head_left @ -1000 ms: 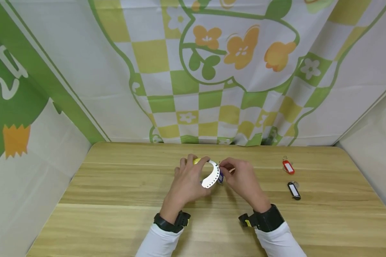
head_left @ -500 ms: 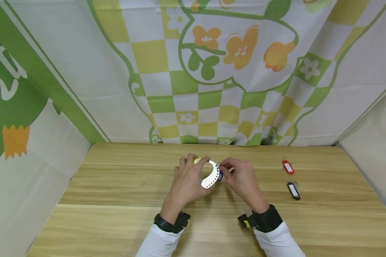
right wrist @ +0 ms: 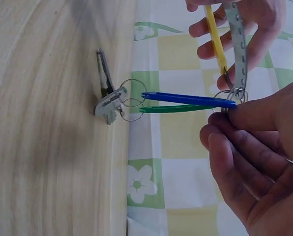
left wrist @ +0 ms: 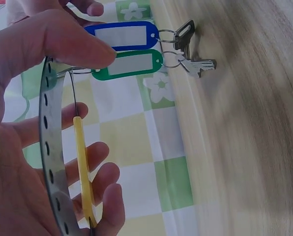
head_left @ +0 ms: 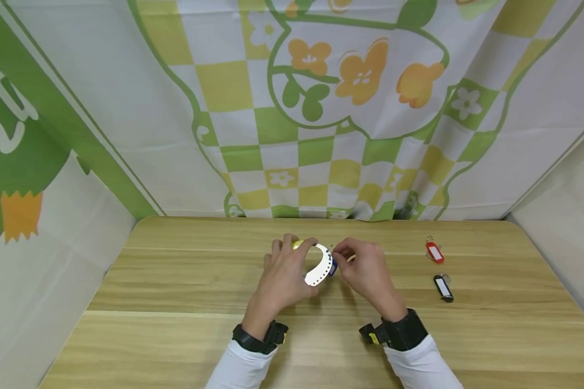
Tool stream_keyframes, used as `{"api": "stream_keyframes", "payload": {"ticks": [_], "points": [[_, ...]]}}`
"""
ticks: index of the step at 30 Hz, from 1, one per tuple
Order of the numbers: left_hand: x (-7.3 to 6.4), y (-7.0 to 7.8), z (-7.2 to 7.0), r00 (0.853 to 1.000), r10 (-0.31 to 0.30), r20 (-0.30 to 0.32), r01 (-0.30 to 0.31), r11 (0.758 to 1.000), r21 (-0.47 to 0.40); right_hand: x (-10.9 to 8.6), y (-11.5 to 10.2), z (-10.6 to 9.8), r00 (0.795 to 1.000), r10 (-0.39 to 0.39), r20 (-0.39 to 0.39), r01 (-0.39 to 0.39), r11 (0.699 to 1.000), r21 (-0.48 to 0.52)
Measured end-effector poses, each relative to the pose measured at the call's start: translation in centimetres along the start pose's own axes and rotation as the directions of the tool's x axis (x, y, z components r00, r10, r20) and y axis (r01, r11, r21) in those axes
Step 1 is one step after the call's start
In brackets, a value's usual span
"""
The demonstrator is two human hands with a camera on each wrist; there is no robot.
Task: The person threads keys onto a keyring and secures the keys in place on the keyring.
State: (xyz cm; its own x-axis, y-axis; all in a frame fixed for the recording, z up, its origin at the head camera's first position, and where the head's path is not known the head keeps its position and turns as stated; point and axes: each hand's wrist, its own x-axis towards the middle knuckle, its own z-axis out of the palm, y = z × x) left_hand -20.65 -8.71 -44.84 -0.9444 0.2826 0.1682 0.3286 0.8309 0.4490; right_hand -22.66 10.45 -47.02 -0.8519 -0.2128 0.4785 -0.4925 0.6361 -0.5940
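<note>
Over the wooden table my left hand [head_left: 282, 273] grips a curved metal plate [head_left: 324, 266] with a row of small holes along its edge. A yellow rod [left wrist: 81, 162] on a thin wire runs beside the plate, within the curl of the left fingers. My right hand [head_left: 367, 270] pinches a small metal split ring at the plate's edge. From there extend a blue key tag [left wrist: 152, 35] and a green key tag [left wrist: 158, 60], side by side. Each carries a key on a ring, one dark key [left wrist: 184, 37] and one silver key [left wrist: 200, 66].
To the right on the wooden table [head_left: 185, 281] lie a red key tag [head_left: 435, 252] and, nearer, a black key tag [head_left: 443, 288], each with a ring. A patterned curtain [head_left: 282, 146] hangs along the table's far edge.
Both hands stay nearly in place at the plate. The blue key tag has turned and shifted slightly left beside the plate's edge.
</note>
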Motion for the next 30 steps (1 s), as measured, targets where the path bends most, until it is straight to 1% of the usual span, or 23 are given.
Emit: {"api": "stream_keyframes", "payload": {"ticks": [2,4,8,10,12,13,17,19,24,27,30], "points": [[-0.02,0.01,-0.07,1.0,-0.005,0.002,0.005,1.0,-0.002,-0.01,0.02,0.14,1.0,-0.001,-0.009,0.001,1.0,0.021],[-0.06,0.02,-0.14,1.0,-0.009,0.004,0.009,1.0,-0.007,-0.03,0.1,0.27,1.0,0.02,-0.014,-0.019,0.998,0.055],[-0.12,0.07,-0.28,1.0,-0.007,0.005,0.007,1.0,-0.015,-0.11,0.09,0.35,0.994,0.109,0.004,-0.109,0.984,0.141],[-0.14,0.1,-0.37,1.0,-0.002,0.007,0.002,1.0,-0.014,-0.16,-0.02,0.33,0.988,0.153,0.014,-0.153,0.973,0.172],[-0.15,0.09,-0.46,1.0,0.004,0.009,-0.004,1.0,-0.013,-0.18,-0.1,0.35,0.983,0.181,0.02,-0.182,0.965,0.188],[-0.15,0.07,-0.5,1.0,0.007,0.01,-0.006,1.0,-0.014,-0.19,-0.14,0.36,0.982,0.187,0.021,-0.187,0.964,0.187],[-0.16,-0.04,-0.59,1.0,0.015,0.015,-0.014,1.0,-0.027,-0.18,-0.23,0.44,0.985,0.17,0.013,-0.17,0.971,0.168],[-0.17,-0.1,-0.62,1.0,0.017,0.016,-0.017,0.999,-0.036,-0.18,-0.22,0.44,0.985,0.171,0.02,-0.172,0.968,0.181],[-0.19,-0.18,-0.7,1.0,0.021,0.011,-0.021,0.999,-0.029,-0.13,-0.25,0.32,0.977,0.207,0.043,-0.211,0.943,0.256],[-0.21,-0.2,-0.78,1.0,0.021,0.01,-0.021,1.0,-0.013,-0.08,-0.32,0.25,0.975,0.212,0.06,-0.22,0.934,0.28],[-0.23,-0.18,-0.86,1.0,0.021,0.009,-0.021,1.0,0.008,-0.01,-0.31,0.21,0.971,0.22,0.092,-0.238,0.922,0.304]]}}
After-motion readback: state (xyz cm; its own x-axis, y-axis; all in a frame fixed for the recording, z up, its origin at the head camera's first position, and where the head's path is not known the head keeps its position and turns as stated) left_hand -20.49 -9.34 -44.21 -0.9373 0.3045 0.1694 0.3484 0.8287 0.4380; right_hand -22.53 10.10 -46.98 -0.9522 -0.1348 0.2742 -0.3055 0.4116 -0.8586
